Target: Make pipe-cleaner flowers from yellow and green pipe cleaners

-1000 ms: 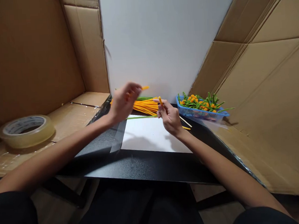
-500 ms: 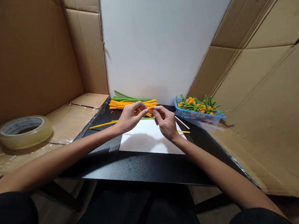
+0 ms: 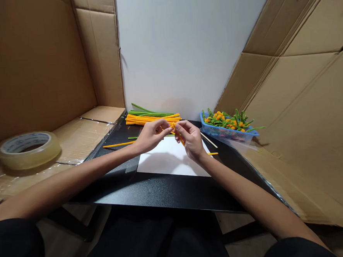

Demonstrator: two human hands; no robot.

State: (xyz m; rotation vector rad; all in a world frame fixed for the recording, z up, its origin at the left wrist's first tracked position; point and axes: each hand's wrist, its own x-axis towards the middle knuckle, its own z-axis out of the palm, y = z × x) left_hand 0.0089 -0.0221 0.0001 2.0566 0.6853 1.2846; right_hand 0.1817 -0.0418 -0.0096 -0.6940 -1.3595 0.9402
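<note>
Between my fingertips is an orange pipe cleaner (image 3: 173, 125), bent where the two hands meet. My left hand (image 3: 151, 135) pinches it from the left with thumb and forefinger. From the other side my right hand (image 3: 191, 138) pinches it too, and a length of orange hangs down by the right fingers. Both hands hover over a white sheet of paper (image 3: 164, 160). Just behind them lies a bundle of orange pipe cleaners (image 3: 142, 118), with green pipe cleaners (image 3: 147, 112) behind that. My fingers partly hide the bent part.
A blue basket (image 3: 226, 132) of green and orange pipe-cleaner pieces stands at the right back. Loose on the black table (image 3: 152, 193) lie an orange pipe cleaner (image 3: 117, 145) and a pale stick (image 3: 209, 140). Clear tape (image 3: 27, 149) sits left; cardboard flanks both sides.
The orange pipe cleaner, nearly straight between the fingertips before, now looks bent or twisted there, with a length hanging by the right fingers. Both hands have barely moved.
</note>
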